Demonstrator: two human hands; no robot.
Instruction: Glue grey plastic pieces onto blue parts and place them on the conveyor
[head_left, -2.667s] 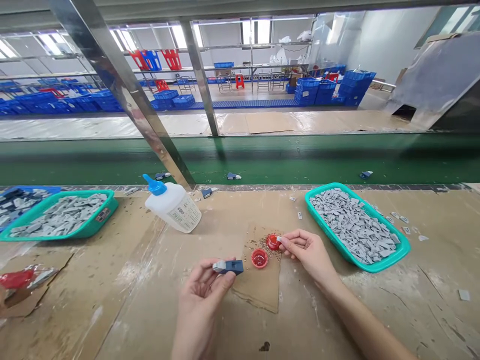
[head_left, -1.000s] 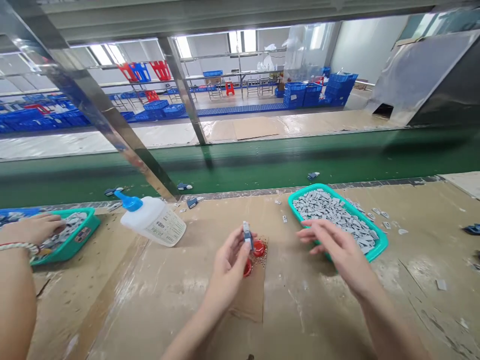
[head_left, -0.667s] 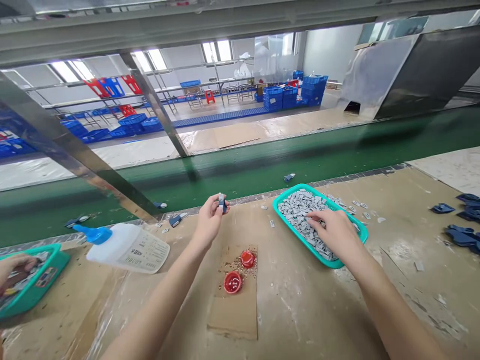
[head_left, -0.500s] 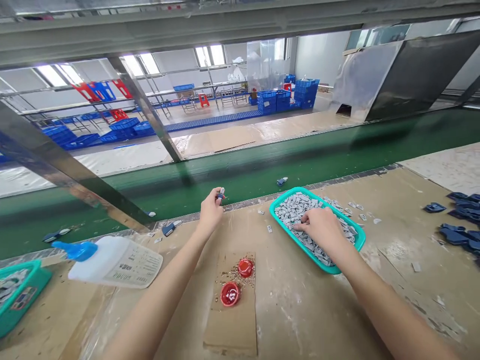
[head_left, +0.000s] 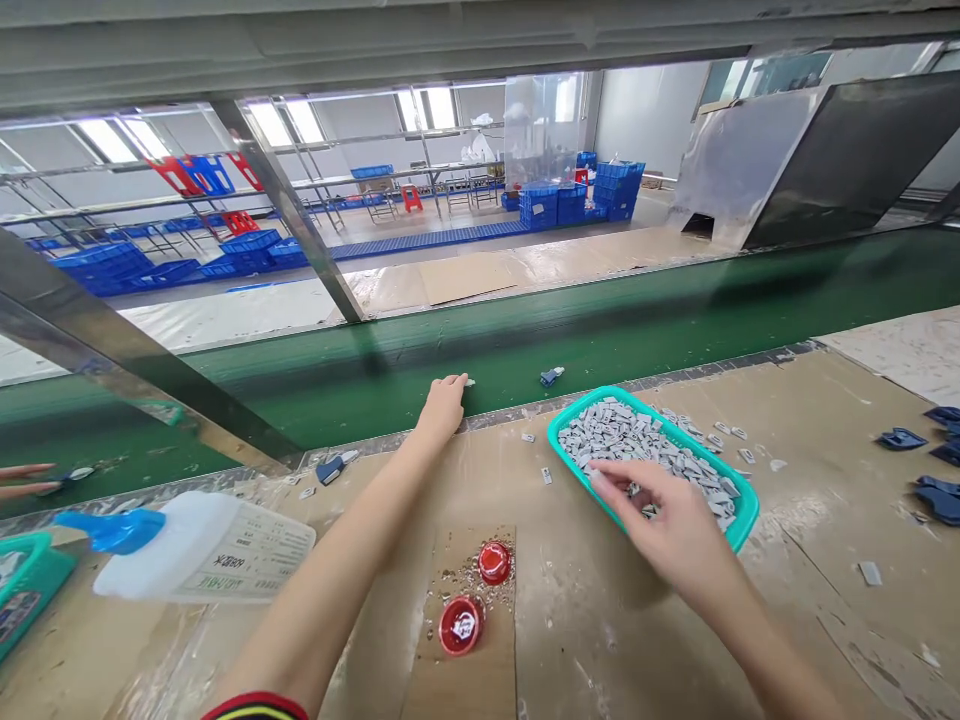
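My left hand (head_left: 442, 404) reaches over the near edge of the green belt, fingers bent around a small plastic part. Only that part's pale tip (head_left: 470, 382) shows past the fingers; the rest is hidden. My right hand (head_left: 667, 510) is above the near side of a teal basket (head_left: 750, 515), thumb and forefinger pinched on a small grey plastic piece, mostly covered by the fingertips. Similar grey pieces (head_left: 619, 430) fill the basket. Between my arms, two red caps (head_left: 494, 563) with shiny liquid lie on a cardboard strip (head_left: 495, 665).
The green belt (head_left: 420, 345) carries a dark blue part (head_left: 551, 376). At far left another person's hand (head_left: 26, 478) touches a similar part. A white bottle (head_left: 217, 550) lies beside my left forearm. Dark blue parts (head_left: 937, 498) lie at right; a metal post (head_left: 247, 420) slants at left.
My left hand has moved the part forward and down to the belt. My right hand has lifted from the grey pieces towards me, now pinching. Another person's hand has appeared at left.
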